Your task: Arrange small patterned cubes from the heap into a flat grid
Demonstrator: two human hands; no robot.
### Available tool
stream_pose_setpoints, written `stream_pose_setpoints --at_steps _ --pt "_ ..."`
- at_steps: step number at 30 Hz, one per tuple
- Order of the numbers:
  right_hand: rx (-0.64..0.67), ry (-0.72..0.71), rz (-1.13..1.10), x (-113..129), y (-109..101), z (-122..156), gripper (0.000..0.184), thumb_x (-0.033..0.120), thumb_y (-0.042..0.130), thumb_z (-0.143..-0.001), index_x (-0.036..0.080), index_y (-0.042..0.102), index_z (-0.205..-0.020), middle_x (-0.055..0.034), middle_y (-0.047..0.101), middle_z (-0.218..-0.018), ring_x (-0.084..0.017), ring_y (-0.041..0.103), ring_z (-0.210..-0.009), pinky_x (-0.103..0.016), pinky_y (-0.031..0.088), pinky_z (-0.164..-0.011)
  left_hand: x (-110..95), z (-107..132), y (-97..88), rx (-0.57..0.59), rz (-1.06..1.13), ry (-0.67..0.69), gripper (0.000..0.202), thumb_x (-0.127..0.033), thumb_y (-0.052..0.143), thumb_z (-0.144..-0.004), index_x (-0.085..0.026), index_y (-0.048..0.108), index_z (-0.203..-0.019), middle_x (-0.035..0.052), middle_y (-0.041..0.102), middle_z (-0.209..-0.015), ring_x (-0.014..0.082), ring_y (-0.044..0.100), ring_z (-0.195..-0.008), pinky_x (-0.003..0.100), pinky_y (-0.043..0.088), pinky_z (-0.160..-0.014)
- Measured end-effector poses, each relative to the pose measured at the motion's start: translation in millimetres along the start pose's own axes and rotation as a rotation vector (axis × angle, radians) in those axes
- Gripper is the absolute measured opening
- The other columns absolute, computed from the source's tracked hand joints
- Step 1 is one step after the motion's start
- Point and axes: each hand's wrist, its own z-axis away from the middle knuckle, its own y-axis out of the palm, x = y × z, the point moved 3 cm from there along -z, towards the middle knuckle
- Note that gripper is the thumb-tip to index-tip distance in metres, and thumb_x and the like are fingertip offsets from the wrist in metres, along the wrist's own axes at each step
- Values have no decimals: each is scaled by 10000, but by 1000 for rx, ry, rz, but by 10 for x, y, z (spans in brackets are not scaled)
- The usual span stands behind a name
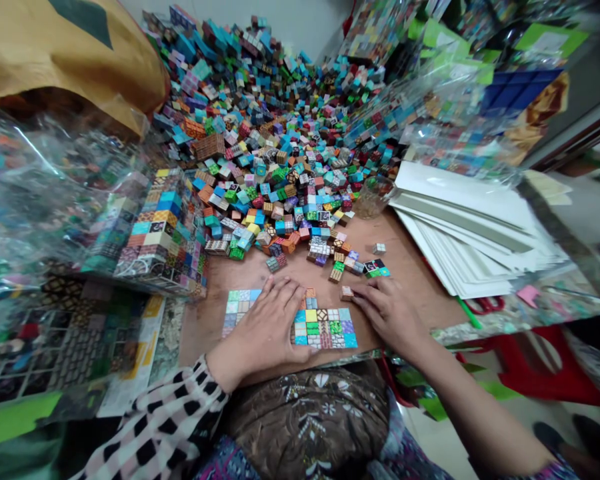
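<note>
My left hand [265,327] lies flat, palm down, over the middle of a flat layout of patterned cubes [325,331] near the table's front edge. Its fingers are stretched out, and part of the layout is hidden beneath it. To the right, my right hand [395,317] has its thumb and fingertips closed at a small brown and pinkish cube [347,293], just above the layout's top right corner. Beyond those fingers lies a small group of dark, green and blue cubes [377,268]. A single grey cube [379,249] sits apart, farther back.
A large heap of loose cubes [280,133] rises against the wall. Clear-wrapped blocks of cubes [155,233] stand at left, beside plastic bags. White card sheets [475,233] are stacked at right, near red scissors [485,305] and a green pen-like item [469,313].
</note>
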Motion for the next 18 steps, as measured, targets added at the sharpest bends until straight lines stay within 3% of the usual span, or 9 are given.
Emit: stream_pose_setpoints --at_steps 10,18 --pt "182 -46 -314 113 27 -193 252 211 473 -988 204 671 -1142 -93 605 -971 -228 563 -943 -402 514 -823 -29 5 -12 15 1 -22 945 -641 579 -732 -60 319 -1431 213 427 -1465 342 329 -1412 531 141 -1224" --pt "243 -76 -327 214 12 -271 239 219 490 -979 166 697 -1088 -107 627 -950 -225 586 -900 -402 529 -784 -41 13 -29 29 7 -40 926 -625 577 -752 -90 302 -1456 183 406 -1496 327 296 -1433 516 122 -1228"
